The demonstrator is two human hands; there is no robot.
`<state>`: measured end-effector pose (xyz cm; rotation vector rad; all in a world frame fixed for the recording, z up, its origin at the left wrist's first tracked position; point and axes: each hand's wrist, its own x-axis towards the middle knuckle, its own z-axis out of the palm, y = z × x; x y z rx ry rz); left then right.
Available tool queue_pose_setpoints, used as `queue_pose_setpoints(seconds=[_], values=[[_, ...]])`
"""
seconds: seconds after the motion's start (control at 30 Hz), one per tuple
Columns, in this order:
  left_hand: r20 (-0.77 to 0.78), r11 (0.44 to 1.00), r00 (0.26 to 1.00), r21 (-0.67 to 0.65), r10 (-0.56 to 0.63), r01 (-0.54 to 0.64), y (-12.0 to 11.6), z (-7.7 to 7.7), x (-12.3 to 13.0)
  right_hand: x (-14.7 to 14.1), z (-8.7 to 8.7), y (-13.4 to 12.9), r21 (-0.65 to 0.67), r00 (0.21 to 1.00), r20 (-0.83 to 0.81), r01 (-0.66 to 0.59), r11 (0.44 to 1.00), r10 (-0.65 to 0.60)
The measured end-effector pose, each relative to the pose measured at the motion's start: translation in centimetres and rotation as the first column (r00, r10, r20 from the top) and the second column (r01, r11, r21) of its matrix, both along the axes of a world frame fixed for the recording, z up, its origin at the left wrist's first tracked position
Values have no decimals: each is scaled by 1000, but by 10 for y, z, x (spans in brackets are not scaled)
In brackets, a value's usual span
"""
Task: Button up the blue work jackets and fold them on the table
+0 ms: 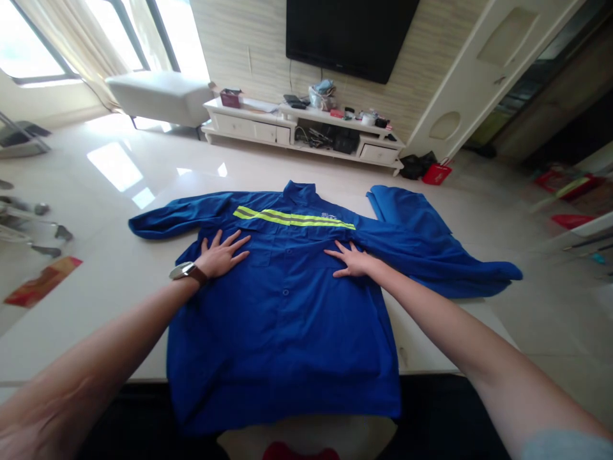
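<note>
A blue work jacket (287, 319) lies spread front side up, its collar pointing away from me and its lower hem hanging over the near table edge. A yellow-green and grey reflective stripe (297, 219) crosses its chest. My left hand (220, 254) rests flat on the left side of the chest, fingers spread, a watch (184, 271) on that wrist. On the opposite side my right hand (352, 260) presses the cloth with its fingers apart. Both sleeves stretch outward. The right one lies partly over another folded blue cloth (402, 204).
The jacket lies on a white table (96, 319). Beyond the floor stands a low TV cabinet (249, 128) with small items on it, beneath a television (349, 38). A grey bench (158, 96) is at the far left, and a red bag (437, 174) sits right of the cabinet.
</note>
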<state>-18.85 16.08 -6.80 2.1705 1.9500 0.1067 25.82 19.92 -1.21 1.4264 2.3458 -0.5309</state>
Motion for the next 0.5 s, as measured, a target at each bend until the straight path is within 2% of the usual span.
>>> queue_pose_setpoints(seconds=[0.07, 0.13, 0.2, 0.27, 0.33, 0.37, 0.43, 0.5], values=[[-6, 1000, 1000, -11, 5, -5, 19, 2, -7, -4, -1, 26, 23, 999, 38, -24, 999, 23], [-16, 999, 999, -39, 29, -30, 41, 11, -8, -10, 2, 54, 72, 997, 73, -43, 996, 37], [-35, 996, 996, -44, 78, -79, 65, 27, 2, -24, 11, 77, 155, 993, 117, -29, 988, 11], [-46, 992, 991, 10, 128, -128, 82, 45, 24, -48, 20, 86, 255, 987, 162, -22, 967, -21], [-19, 990, 991, 52, 131, -130, 82, 59, 57, -77, 27, 72, 348, 989, 150, -65, 935, 13], [6, 991, 993, 49, 121, -122, 74, 63, 74, -89, 28, 55, 393, 992, 100, -105, 914, 72], [65, 995, 994, -45, 91, -89, 39, 64, 103, -104, 25, 7, 402, 977, -38, -178, 898, 211], [45, 976, 997, -209, 63, -52, -11, 57, 115, -98, 18, -50, 352, 930, -145, -271, 896, 338]])
